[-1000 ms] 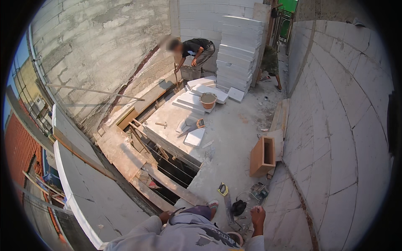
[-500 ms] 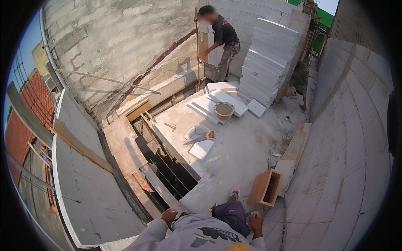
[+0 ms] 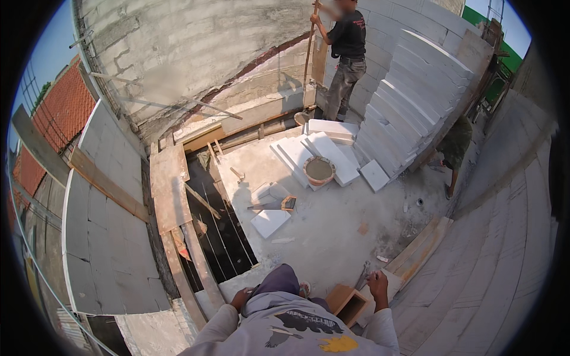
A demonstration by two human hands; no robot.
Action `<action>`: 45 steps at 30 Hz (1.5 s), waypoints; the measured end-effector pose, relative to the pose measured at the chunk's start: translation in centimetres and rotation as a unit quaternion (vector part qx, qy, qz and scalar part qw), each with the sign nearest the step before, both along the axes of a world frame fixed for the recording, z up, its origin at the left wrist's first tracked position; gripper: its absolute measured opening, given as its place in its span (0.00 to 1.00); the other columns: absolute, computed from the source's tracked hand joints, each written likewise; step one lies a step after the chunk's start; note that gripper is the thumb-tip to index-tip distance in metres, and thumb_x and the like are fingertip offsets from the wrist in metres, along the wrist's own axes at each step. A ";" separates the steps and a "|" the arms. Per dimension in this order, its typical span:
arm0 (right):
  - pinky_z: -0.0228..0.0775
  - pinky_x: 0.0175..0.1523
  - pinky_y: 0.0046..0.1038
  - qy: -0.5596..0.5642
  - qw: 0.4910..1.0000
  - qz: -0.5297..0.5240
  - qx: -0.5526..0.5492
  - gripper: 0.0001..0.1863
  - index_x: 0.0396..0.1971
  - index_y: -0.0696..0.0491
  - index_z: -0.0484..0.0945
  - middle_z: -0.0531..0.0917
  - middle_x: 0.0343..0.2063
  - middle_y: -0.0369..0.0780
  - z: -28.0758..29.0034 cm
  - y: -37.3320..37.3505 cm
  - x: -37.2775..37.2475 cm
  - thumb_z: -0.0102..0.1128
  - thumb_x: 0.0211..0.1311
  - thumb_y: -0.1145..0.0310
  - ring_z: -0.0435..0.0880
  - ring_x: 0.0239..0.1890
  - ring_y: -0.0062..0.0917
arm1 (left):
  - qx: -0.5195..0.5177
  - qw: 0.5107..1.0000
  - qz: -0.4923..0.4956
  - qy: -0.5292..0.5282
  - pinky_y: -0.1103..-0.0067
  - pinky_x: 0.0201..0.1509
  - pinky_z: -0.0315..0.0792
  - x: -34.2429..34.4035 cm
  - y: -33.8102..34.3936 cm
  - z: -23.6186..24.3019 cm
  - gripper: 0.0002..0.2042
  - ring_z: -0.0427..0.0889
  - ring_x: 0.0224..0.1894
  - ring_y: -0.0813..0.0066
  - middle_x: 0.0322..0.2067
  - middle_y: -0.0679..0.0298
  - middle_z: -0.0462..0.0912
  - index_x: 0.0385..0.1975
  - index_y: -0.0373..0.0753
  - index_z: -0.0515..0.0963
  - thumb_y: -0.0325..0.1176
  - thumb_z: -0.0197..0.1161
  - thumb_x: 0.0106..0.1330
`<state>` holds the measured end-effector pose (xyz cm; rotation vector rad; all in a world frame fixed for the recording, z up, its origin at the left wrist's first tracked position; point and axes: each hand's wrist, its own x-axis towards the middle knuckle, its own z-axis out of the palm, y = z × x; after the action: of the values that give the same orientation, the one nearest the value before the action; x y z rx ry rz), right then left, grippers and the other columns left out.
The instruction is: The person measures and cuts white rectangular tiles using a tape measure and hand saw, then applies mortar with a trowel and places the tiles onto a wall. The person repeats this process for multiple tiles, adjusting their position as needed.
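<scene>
At the lower edge, my left hand (image 3: 240,299) hangs beside my raised thigh, close to the plank along the floor opening. Its fingers are partly hidden, so their state is unclear. My right hand (image 3: 378,286) is lifted at the lower right with its fingers curled closed. Whatever it may hold is too small to make out. Just left of it, on the floor, stands an open-topped wooden box (image 3: 347,305). Farther ahead, a hand saw (image 3: 287,204) with an orange and black handle lies against a white block (image 3: 271,223). A hammer (image 3: 237,174) rests near the opening.
A floor opening (image 3: 222,237) with bars across it lies at left, edged by planks (image 3: 169,202). A mortar bucket (image 3: 319,171) sits by white slabs and a tall block stack (image 3: 409,101). At the back a co-worker (image 3: 347,53) grips a pole; another person (image 3: 456,151) is partly hidden.
My view has shifted and my knee has risen in front of me. My right hand has come up beside the wooden box. The co-worker at the back stands more upright, with hands higher on the pole.
</scene>
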<state>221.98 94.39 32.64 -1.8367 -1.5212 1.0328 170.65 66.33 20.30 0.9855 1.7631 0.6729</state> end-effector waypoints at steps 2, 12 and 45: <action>0.79 0.33 0.26 -0.005 1.000 0.009 0.014 0.11 0.38 0.60 0.80 0.85 0.27 0.42 -0.2 4.7 0.9 0.57 0.74 0.66 0.85 0.26 0.24 | -0.020 0.999 0.027 0.013 0.73 0.56 0.77 1.7 4.6 1.3 0.22 0.86 0.50 0.60 0.51 0.52 0.86 0.60 0.38 0.78 0.44 0.61 0.72; 0.77 0.33 0.27 0.037 0.992 0.093 -0.082 0.13 0.36 0.60 0.80 0.85 0.27 0.41 -4.7 18.4 -3.6 0.58 0.73 0.64 0.86 0.27 0.23 | -0.171 0.966 0.190 0.027 0.72 0.51 0.79 1.6 17.3 1.8 0.27 0.88 0.42 0.62 0.49 0.50 0.87 0.60 0.29 0.77 0.44 0.63 0.68; 0.74 0.53 0.48 0.019 0.962 0.248 0.115 0.18 0.43 0.57 0.80 0.85 0.44 0.52 1.7 46.9 -6.8 0.52 0.73 0.56 0.83 0.46 0.53 | -0.038 0.989 -0.061 0.132 0.70 0.54 0.78 7.4 55.5 10.4 0.22 0.87 0.50 0.59 0.44 0.49 0.88 0.52 0.32 0.81 0.45 0.62 0.69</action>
<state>215.17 141.31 34.33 -1.2983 -2.0407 1.0416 178.05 121.83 30.67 1.1601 1.9235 0.4084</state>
